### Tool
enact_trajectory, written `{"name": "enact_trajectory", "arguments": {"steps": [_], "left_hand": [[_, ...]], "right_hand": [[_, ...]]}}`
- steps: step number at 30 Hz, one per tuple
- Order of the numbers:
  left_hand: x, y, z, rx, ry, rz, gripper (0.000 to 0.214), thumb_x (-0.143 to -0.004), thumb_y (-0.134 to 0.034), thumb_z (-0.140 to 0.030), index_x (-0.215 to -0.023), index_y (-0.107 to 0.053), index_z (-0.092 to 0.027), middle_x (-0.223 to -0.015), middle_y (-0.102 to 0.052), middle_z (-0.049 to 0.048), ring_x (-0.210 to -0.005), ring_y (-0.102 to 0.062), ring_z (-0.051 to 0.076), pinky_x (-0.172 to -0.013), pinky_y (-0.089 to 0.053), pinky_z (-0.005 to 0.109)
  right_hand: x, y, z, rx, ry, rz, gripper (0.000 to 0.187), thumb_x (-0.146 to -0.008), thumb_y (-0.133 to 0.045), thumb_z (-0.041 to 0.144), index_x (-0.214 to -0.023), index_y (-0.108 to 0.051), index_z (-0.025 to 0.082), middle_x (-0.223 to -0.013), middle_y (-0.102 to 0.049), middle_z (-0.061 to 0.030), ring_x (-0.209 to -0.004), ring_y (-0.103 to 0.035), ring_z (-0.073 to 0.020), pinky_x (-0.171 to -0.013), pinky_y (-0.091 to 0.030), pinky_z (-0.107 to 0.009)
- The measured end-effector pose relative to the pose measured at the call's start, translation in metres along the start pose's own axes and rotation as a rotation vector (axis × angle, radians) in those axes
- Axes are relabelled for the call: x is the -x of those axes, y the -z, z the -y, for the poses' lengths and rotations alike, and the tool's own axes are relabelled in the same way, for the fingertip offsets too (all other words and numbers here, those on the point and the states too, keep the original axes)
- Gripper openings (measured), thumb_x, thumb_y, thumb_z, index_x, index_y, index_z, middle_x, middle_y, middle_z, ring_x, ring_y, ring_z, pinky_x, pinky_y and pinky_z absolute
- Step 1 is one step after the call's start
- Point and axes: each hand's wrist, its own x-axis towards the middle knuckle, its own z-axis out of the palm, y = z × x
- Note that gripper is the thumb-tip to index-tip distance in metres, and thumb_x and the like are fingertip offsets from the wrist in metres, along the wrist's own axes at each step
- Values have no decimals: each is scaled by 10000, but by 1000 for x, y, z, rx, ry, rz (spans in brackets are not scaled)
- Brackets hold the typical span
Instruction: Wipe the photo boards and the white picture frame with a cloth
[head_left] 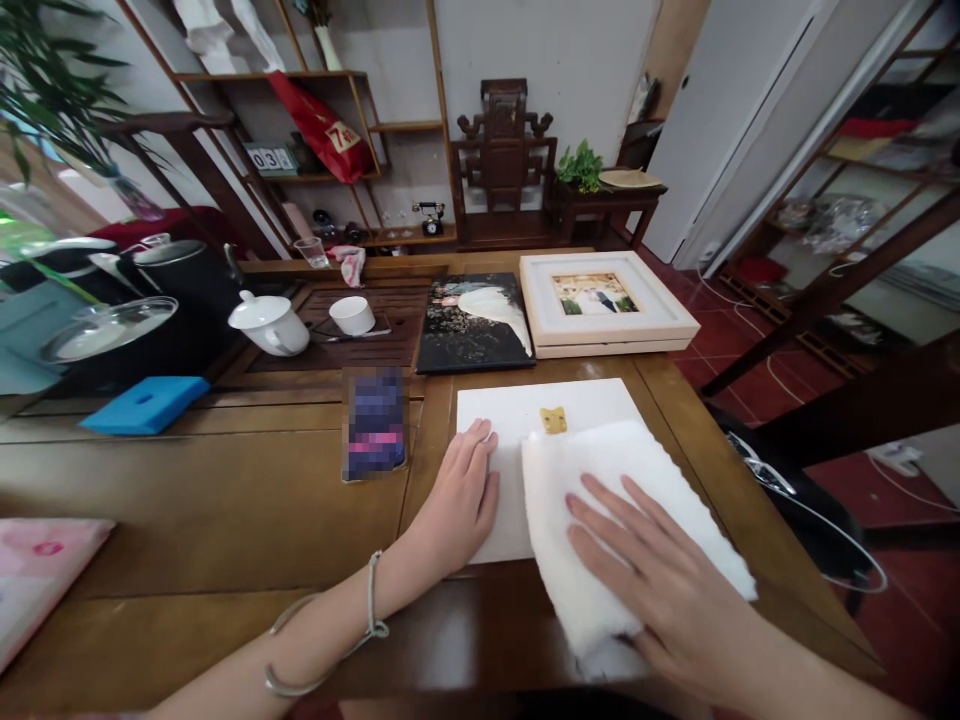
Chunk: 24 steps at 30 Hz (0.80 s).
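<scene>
A flat white board point(501, 520) with a small gold-coloured metal hanger point(553, 420) near its far edge lies on the wooden table. My left hand point(463, 490) rests on the board's left side, fingers stretched out and holding nothing. Over the right part of the board is spread a white cloth point(585, 470). My right hand point(645, 560) lies flat on this cloth with the fingers spread. The cloth covers much of the board and hangs past its near and right edges.
Behind the board lie a black photo album point(472, 330) and a cream picture frame point(607, 300). A phone point(373, 425) is to the left. Farther left are a blue sponge block point(146, 404), a white lidded teacup point(268, 325), a small white cup point(352, 316) and a black kettle point(176, 290).
</scene>
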Motion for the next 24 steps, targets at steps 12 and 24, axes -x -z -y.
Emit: {"name": "enact_trajectory", "arguments": {"steps": [12, 24], "left_hand": [[0, 1, 1, -26, -24, 25, 395, -986, -367, -155, -1381, -362, -134, -1482, -420, 226, -1463, -321, 335, -1174, -325, 601], [-1, 6, -2, -42, 5, 89, 386, -994, -355, -183, -1371, -390, -106, -1486, -417, 232, -1474, -299, 339, -1191, -292, 604]], "right_hand": [[-78, -2, -58, -38, -239, 127, 761, -665, -491, 72, -1425, -489, 108, -1549, -406, -132, -1474, -231, -351, -1164, -191, -644], [-35, -3, -54, -41, -152, 41, 887, -642, -512, 79, -1510, -340, 135, -1579, -345, -145, -1480, -242, -272, -1180, -216, -586]]}}
